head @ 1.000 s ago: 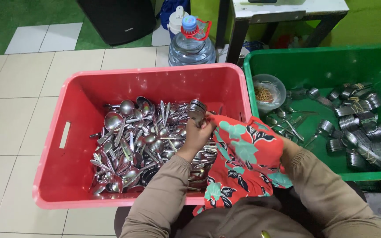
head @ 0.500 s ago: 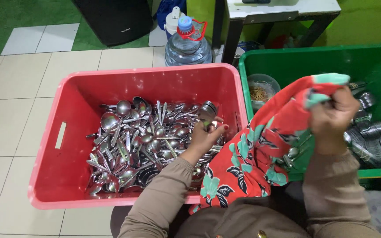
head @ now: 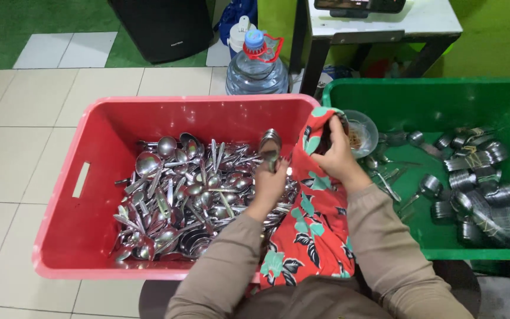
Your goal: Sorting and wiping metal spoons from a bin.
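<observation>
Spoons (head: 270, 147) | gripped as a small bunch in left hand (head: 270, 183), bowls up, long axis upright, over red crate (head: 60, 236) | right hand (head: 337, 156) closed on floral cloth (head: 311, 230), just right of the bunch

Far off, a clear water jug (head: 257, 68) with a blue cap stands beside a table (head: 385, 26); left, perhaps a black speaker (head: 154, 29) on green turf (head: 30, 15).
</observation>
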